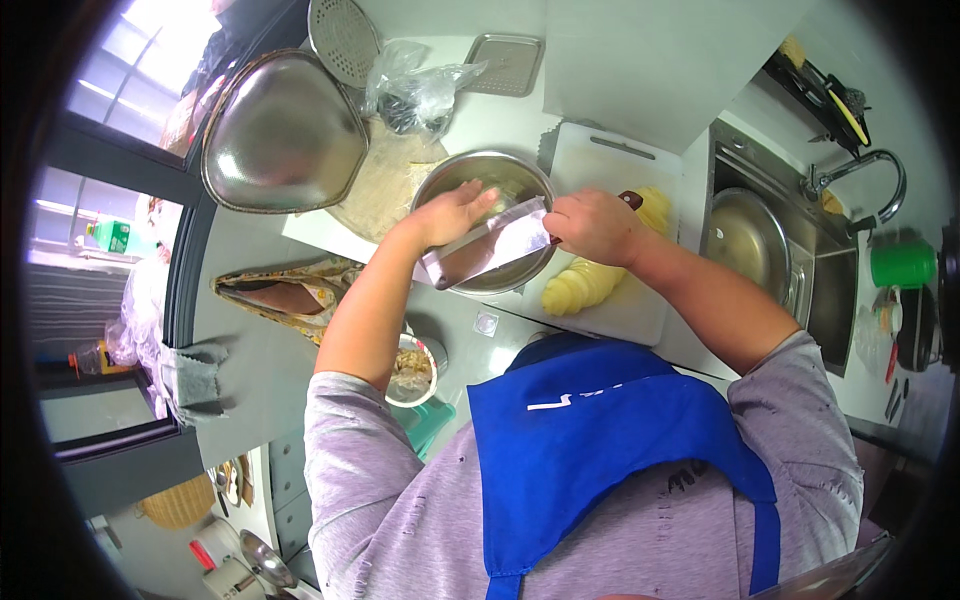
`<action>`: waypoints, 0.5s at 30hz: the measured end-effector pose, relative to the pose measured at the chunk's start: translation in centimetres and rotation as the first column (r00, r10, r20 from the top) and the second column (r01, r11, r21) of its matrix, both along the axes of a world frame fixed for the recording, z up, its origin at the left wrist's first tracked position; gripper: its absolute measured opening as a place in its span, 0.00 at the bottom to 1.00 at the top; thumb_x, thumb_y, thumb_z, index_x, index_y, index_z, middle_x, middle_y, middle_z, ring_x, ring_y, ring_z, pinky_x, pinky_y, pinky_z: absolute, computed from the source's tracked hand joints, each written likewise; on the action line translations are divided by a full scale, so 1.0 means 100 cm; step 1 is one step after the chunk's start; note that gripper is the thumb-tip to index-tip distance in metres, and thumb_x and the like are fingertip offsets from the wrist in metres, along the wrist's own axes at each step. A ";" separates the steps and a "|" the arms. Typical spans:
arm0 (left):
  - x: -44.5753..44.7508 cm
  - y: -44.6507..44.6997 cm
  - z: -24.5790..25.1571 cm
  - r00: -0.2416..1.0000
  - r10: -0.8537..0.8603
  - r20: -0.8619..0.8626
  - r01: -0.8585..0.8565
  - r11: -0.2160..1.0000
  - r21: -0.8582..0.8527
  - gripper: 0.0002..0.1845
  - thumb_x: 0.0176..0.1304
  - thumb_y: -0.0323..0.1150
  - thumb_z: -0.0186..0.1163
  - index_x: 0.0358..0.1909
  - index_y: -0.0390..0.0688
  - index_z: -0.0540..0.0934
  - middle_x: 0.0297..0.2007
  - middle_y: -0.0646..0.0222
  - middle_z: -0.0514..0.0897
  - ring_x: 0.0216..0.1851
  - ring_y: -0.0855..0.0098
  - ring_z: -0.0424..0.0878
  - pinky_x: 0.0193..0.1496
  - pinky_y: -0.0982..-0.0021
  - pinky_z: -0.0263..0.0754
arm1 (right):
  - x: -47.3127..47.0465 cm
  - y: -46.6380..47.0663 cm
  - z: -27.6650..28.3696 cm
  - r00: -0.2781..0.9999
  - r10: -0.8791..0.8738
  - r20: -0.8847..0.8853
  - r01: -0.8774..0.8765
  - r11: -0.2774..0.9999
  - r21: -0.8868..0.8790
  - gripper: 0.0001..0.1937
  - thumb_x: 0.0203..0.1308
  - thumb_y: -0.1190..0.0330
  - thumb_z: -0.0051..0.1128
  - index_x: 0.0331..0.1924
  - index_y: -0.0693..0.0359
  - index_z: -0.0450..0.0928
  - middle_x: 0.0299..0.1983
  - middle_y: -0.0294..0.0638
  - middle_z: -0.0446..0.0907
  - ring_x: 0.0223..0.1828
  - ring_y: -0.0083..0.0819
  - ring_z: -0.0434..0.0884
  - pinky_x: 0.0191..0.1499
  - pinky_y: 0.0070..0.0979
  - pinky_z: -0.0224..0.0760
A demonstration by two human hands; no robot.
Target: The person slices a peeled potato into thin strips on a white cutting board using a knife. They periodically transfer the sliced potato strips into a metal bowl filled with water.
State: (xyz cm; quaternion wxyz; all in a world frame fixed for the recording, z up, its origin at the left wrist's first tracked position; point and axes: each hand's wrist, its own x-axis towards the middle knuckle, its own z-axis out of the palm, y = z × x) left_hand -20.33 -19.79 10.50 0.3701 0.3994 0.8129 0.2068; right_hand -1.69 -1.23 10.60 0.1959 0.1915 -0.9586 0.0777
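My right hand (596,227) grips the dark handle of a cleaver (499,246), whose broad blade is tilted across a stainless steel bowl (459,174). My left hand (452,215) is over the bowl beside the blade, fingers extended and thumb apart. Some pale pieces show in the bowl near the left fingertips, partly hidden by hand and blade. To the right, a white cutting board (600,166) carries peeled yellow vegetable, potato by its look, cut into overlapping slices (576,289). More of these slices lie behind my right hand.
A sink (823,296) holding a large metal basin (750,244) is at the right, under a faucet (862,169). Left of the bowl are a round board (386,180), a plastic bag (416,97) and a big metal pan-like vessel (285,135). A scrap bin (412,375) stands below the counter edge.
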 end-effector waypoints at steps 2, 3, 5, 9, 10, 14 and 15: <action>-0.008 0.002 0.000 0.996 0.041 -0.085 -0.031 0.993 0.115 0.26 0.71 0.42 0.57 0.64 0.37 0.73 0.66 0.54 0.72 0.65 0.59 0.72 0.67 0.68 0.65 | 0.002 0.001 0.001 1.000 0.026 -0.005 -0.026 1.000 -0.002 0.04 0.49 0.70 0.56 0.26 0.56 0.72 0.24 0.38 0.74 0.28 0.36 0.81 0.31 0.33 0.75; -0.010 0.002 0.002 0.994 0.018 -0.109 -0.002 0.990 0.142 0.25 0.70 0.41 0.58 0.64 0.38 0.74 0.66 0.54 0.72 0.65 0.59 0.72 0.67 0.67 0.65 | 0.002 0.002 0.002 0.999 0.048 -0.013 -0.049 0.999 -0.011 0.04 0.49 0.70 0.56 0.25 0.56 0.72 0.23 0.37 0.74 0.27 0.36 0.80 0.31 0.33 0.75; -0.008 0.002 0.007 0.989 -0.005 -0.146 0.026 0.989 0.143 0.23 0.70 0.40 0.59 0.63 0.40 0.75 0.66 0.54 0.72 0.65 0.59 0.73 0.68 0.67 0.64 | 0.001 0.002 0.002 0.996 0.078 -0.036 -0.079 0.997 -0.019 0.04 0.49 0.70 0.56 0.25 0.55 0.71 0.23 0.36 0.73 0.27 0.35 0.79 0.31 0.32 0.74; 0.023 -0.007 0.009 0.912 -0.312 -0.266 0.394 0.846 0.358 0.24 0.73 0.49 0.51 0.66 0.52 0.74 0.77 0.54 0.48 0.78 0.48 0.34 0.75 0.48 0.41 | 0.000 -0.001 0.000 0.988 0.115 -0.107 -0.121 0.991 -0.059 0.05 0.49 0.69 0.56 0.24 0.55 0.70 0.23 0.35 0.72 0.26 0.34 0.78 0.30 0.32 0.73; 0.028 -0.007 0.008 0.928 -0.321 -0.188 0.362 0.895 0.259 0.26 0.73 0.53 0.48 0.68 0.54 0.72 0.77 0.55 0.46 0.78 0.48 0.33 0.75 0.48 0.39 | 0.000 -0.002 -0.001 0.983 0.124 -0.139 -0.136 0.987 -0.085 0.06 0.49 0.69 0.56 0.24 0.55 0.70 0.23 0.35 0.71 0.25 0.34 0.77 0.30 0.32 0.72; 0.018 -0.004 0.002 0.970 -0.206 -0.129 0.208 0.978 -0.001 0.35 0.72 0.64 0.36 0.73 0.59 0.63 0.78 0.55 0.41 0.78 0.51 0.30 0.75 0.42 0.31 | 0.014 -0.002 -0.003 0.986 0.157 -0.048 -0.158 0.987 -0.017 0.07 0.46 0.70 0.60 0.25 0.54 0.71 0.25 0.36 0.73 0.28 0.34 0.79 0.31 0.33 0.72; 0.012 -0.004 0.002 0.977 -0.107 -0.184 0.104 0.994 -0.028 0.35 0.72 0.63 0.39 0.73 0.54 0.64 0.77 0.54 0.43 0.78 0.51 0.32 0.76 0.44 0.33 | 0.022 0.002 -0.001 0.992 0.121 -0.029 -0.123 0.988 -0.091 0.07 0.46 0.69 0.61 0.25 0.54 0.71 0.25 0.36 0.73 0.28 0.34 0.79 0.31 0.33 0.72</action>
